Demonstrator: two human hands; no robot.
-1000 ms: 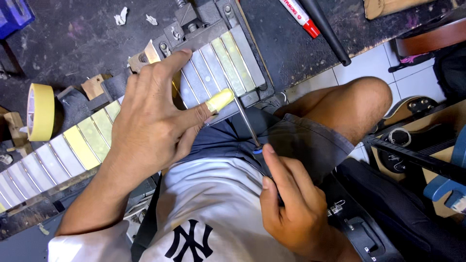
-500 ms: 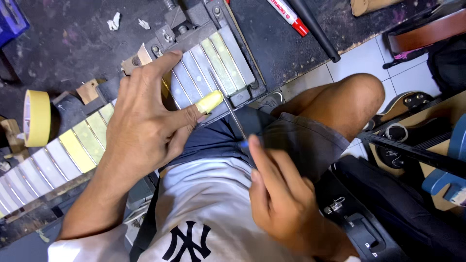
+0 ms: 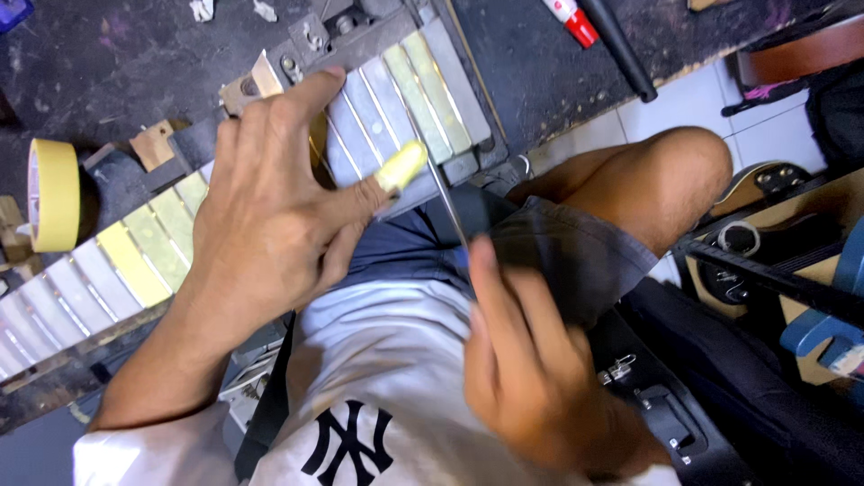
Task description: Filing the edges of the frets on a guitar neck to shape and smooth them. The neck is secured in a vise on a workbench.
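hands: I count two, left hand (image 3: 270, 216) and right hand (image 3: 531, 369), both bare.
fretboard: one guitar neck (image 3: 135, 261) lying across the dark workbench (image 3: 90, 72), running from 8 o'clock up to 1 o'clock; masking strips between frets, some yellow, some pale, too many under the hand for me to count.
tool: one thin metal file (image 3: 445, 202), slim shaft, blue at the handle end.
tape rolls: one yellow tape roll (image 3: 54, 193) at 9 o'clock on the bench.
marker: one red-capped marker (image 3: 571, 16) at 1 o'clock, beside a black rod (image 3: 621, 49).
wood scraps: two small wood blocks (image 3: 155, 144) near 10 o'clock, just above the neck.
change: the view sits closer and lower than half a second ago; left hand keeps its spot on the neck, right hand has come up towards the neck, and the file tip now reaches the neck's near edge.
left grip: spread wide, palm down, pressing flat on the neck; the thumb tip wears yellow tape (image 3: 400, 166) and touches the neck's near edge.
right grip: closed narrow around the file handle, index finger laid along the shaft; blurred, so I cannot tell the finer finger placement.
file place: centre of view, upright at 12 o'clock from the right hand, tip just beside the taped thumb.
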